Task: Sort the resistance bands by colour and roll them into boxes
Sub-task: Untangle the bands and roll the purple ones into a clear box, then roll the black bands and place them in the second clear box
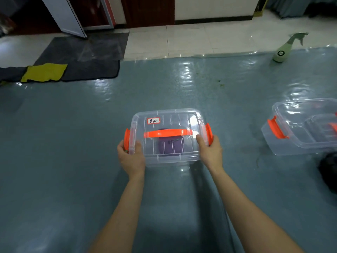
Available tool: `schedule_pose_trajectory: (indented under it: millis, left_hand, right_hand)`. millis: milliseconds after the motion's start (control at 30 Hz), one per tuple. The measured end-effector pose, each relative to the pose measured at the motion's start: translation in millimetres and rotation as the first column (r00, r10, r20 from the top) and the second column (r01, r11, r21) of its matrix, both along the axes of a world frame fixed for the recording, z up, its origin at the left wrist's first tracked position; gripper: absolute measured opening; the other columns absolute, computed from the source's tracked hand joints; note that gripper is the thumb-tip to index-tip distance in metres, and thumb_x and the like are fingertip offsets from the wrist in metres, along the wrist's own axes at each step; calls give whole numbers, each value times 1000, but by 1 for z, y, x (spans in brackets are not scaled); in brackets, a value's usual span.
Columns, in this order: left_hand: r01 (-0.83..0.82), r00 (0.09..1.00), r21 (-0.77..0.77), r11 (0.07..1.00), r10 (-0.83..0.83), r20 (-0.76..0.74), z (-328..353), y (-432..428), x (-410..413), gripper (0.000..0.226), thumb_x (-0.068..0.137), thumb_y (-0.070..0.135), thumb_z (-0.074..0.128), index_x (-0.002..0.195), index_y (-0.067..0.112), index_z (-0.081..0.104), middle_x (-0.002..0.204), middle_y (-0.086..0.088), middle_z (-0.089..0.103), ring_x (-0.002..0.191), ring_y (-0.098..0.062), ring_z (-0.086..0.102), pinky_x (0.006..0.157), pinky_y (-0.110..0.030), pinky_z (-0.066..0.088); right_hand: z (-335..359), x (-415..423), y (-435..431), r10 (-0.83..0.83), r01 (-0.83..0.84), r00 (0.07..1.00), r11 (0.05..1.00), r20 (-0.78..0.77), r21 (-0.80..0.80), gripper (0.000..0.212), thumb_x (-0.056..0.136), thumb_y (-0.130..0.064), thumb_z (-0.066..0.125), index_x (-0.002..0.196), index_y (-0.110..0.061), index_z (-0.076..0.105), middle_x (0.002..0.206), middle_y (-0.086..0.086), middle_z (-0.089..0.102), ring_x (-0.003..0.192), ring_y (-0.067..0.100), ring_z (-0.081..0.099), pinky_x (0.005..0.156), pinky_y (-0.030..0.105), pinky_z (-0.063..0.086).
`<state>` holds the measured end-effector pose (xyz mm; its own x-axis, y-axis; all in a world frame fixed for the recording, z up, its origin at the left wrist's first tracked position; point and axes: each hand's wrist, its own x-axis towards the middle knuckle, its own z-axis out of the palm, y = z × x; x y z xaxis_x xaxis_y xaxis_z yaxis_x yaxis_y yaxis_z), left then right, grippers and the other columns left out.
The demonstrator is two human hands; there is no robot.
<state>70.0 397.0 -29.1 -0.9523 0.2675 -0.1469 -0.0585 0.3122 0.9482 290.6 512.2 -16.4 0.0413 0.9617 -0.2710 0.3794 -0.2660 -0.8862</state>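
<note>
box: clear lidded box (169,141), purple band roll (170,144) inside
axis: long side left-right, between hands
left hand (130,156): gripping left end
right hand (210,150): gripping right end

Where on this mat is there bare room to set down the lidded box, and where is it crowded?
Widest bare patch: left of the lidded box, from the left hand out to below the yellow cloth. Another lies beyond the box, towards the spray bottle. Crowded: right, where the open box and a black object sit past the right hand.
</note>
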Motion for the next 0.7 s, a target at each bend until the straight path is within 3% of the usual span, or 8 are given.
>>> schedule_pose_trajectory:
  millis: [100,167,233,300,333,467,600,700]
  left_hand:
    - [5,984,-30,1000,-10,-177,7,-1,5,34,96,20,79,126,16,66,123,-1,71,105,-21,66,89,-33,54]
    - [-12,977,-51,999,1,-215,12,-1,8,31,96,20,79,125,14,68,123,-3,72,104,-22,65,89,-36,54]
    - [-7,964,-80,997,-14,-264,15,-1,10,26,96,18,78,120,13,71,119,-4,72,98,-18,63,83,-25,47]
    - [1,945,-137,991,-46,-325,16,0,12,17,96,15,78,113,12,73,116,-5,72,89,-9,55,73,-9,36]
    - [-3,939,-160,987,-53,-341,16,0,12,15,96,15,77,111,12,73,115,-4,71,87,-7,52,69,-8,34]
    - [13,926,-226,974,-96,-364,19,-3,12,16,99,20,73,113,15,71,116,-3,69,87,-15,57,71,-25,39]
    - [132,853,-401,906,-310,-420,29,-12,7,27,99,24,69,122,12,66,122,-9,66,100,-36,67,79,-43,54]
    - [100,677,-532,841,-450,-582,37,-19,19,43,94,24,73,132,6,62,141,-19,60,124,-45,60,103,-55,49]
  right_hand:
    - [5,-3,-7,-9,-10,995,980,95,200,39,100,-43,69,135,-26,65,104,-10,72,96,20,71,86,34,54]
    - [8,-3,-10,5,-43,990,960,139,275,43,101,-36,64,144,-32,64,106,-8,77,95,18,72,88,33,56]
    - [12,-2,-12,18,-86,980,936,197,340,50,104,-30,61,153,-36,58,110,-7,77,95,16,71,91,31,55]
    - [11,-1,-11,50,-180,952,889,302,420,46,107,-21,56,152,-26,61,123,1,78,104,23,73,98,35,58]
    - [11,0,-11,66,-224,936,870,347,438,43,108,-18,54,150,-20,63,127,6,77,109,28,73,100,39,58]
    - [21,1,-12,101,-294,898,862,428,413,39,108,-15,49,143,-10,64,122,11,75,105,36,72,93,43,57]
    - [40,13,-11,247,-497,750,822,613,278,46,113,-30,43,156,-14,50,146,12,64,113,43,67,95,50,55]
    - [49,51,-9,325,-644,623,729,711,231,35,114,-34,42,124,-8,64,121,13,70,110,41,64,91,48,49]
